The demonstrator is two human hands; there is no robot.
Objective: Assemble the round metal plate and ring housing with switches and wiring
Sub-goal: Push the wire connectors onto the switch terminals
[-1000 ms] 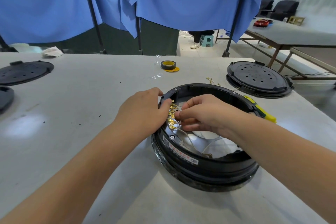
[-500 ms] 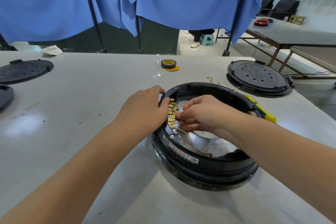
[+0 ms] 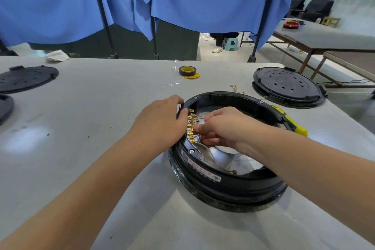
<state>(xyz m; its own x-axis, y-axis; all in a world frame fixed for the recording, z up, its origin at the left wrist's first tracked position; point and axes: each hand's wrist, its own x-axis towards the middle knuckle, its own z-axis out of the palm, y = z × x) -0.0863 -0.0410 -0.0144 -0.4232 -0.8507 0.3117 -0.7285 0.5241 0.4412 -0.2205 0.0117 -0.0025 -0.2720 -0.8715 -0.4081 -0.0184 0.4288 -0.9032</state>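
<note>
On the grey worktop (image 3: pixel 81 168) sits the black ring housing (image 3: pixel 227 186), metal plate (image 3: pixel 227 151) inside. At its left rim, the left hand (image 3: pixel 160 122) grips the housing edge while the right hand (image 3: pixel 221 128) pinches among the brass terminals (image 3: pixel 190 126).

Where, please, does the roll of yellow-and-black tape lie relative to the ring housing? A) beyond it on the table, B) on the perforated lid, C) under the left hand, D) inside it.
A: the tape roll sits on the table, beyond the ring housing.

Glossy black plastic ring housing (image 3: pixel 229 185)
</note>
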